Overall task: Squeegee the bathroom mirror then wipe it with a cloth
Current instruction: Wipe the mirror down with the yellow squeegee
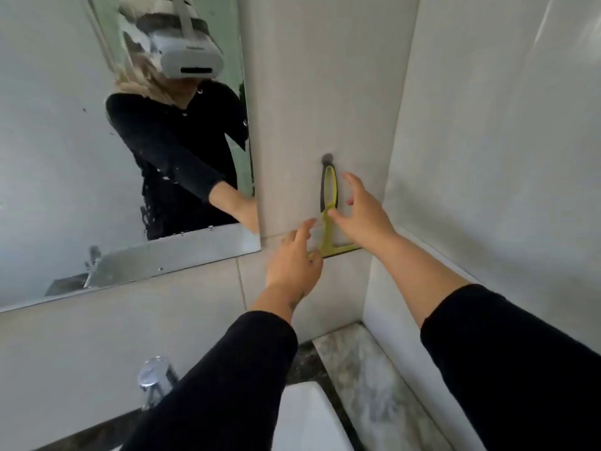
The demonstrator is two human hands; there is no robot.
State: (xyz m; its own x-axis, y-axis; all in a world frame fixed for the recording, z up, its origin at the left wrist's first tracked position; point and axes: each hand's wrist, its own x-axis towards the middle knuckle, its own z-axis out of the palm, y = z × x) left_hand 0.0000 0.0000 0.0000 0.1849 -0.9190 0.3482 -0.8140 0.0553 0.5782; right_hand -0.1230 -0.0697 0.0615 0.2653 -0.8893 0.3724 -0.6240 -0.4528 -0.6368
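Two hands reach for a yellow-green squeegee (327, 219) that hangs by its looped handle from a dark wall hook (327, 158) on the tiled wall, to the right of the mirror (81, 157). The right hand (361, 213) has fingers spread, its thumb tip touching the handle shaft, not yet closed around it. The left hand (292, 265) is likewise spread, fingertips near the blade's left end; whether they touch it cannot be told. Judged from this arrangement, the task stands at its very start: the tool is not yet lifted from the hook, water droplets speckle the mirror's lower and right portions, and both the squeegee pass and the cloth wipe remain. No cloth is visible. The blade's left part is hidden behind the left hand, and the mirror's top and left edges are cut off. Below, a tap (154, 375) and part of a white basin (309, 418) show against the marbled surface (357, 369).
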